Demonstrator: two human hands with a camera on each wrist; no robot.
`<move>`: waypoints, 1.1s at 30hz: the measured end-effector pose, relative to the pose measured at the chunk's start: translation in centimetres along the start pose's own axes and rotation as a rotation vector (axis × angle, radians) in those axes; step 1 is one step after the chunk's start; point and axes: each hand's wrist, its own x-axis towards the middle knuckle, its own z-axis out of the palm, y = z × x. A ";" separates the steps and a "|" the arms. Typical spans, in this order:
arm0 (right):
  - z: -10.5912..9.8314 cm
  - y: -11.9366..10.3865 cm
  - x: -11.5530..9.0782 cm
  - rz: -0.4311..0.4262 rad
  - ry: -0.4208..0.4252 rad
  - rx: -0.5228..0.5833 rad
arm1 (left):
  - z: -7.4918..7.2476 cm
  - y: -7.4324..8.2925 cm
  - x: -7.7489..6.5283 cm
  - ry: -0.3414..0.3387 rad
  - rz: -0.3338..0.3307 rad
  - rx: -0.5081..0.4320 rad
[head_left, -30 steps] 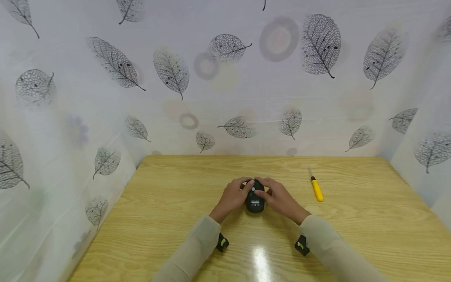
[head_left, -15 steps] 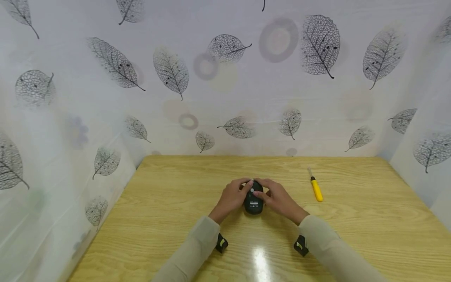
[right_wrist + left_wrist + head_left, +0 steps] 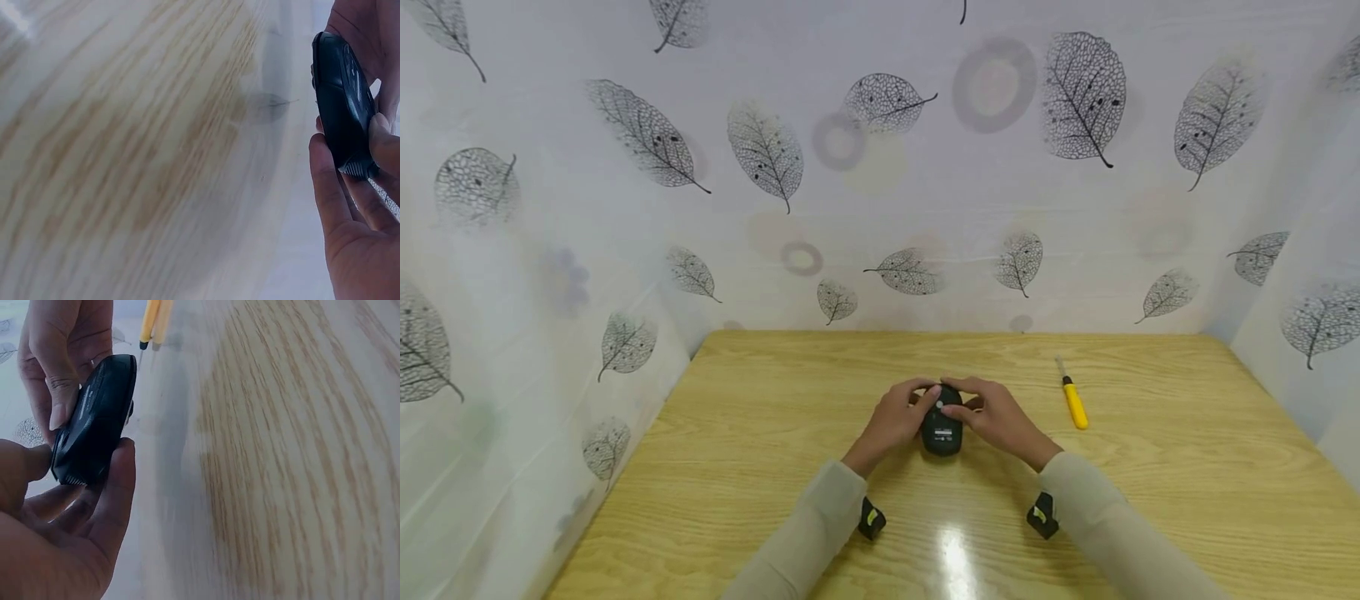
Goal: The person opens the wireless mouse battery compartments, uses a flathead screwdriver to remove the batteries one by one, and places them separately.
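Observation:
Both hands hold a black computer mouse [image 3: 942, 433] over the table, its underside with a white label and a small round light spot turned up. My left hand [image 3: 897, 417] grips the far left part, thumb on the underside and fingers curled beneath. From the right, my right hand [image 3: 996, 417] pinches it the same way, its thumb [image 3: 382, 139] pressing the underside. In the left wrist view the mouse [image 3: 100, 419] is seen edge-on, with a gap between it and the table. A ribbed end [image 3: 357, 167] shows between the right fingers.
A screwdriver [image 3: 1076, 406] with a yellow handle lies on the wooden table [image 3: 775, 400], right of the hands, tip pointing away. A leaf-patterned curtain [image 3: 925, 192] closes off the back and sides. Dark wrist cameras [image 3: 1042, 515] sit under the sleeves.
The mouse and both hands stay nearly in place, with only a very slight shift. The grip looks the same, and the screwdriver has not moved.

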 end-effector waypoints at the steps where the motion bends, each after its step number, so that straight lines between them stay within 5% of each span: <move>1: 0.0 0.0 0.0 0.004 0.004 0.002 | 0.0 0.0 -0.1 -0.016 -0.021 -0.030; 8: 0.0 0.1 0.0 0.011 0.018 -0.008 | -0.5 0.1 -0.5 -0.137 -0.140 -0.235; 16: -0.1 0.0 0.1 0.003 0.018 -0.026 | -0.9 -0.4 -0.9 -0.224 -0.179 -0.341; 33: -0.3 -0.2 0.2 -0.006 0.047 -0.094 | -0.8 -0.2 -1.2 -0.212 -0.214 -0.364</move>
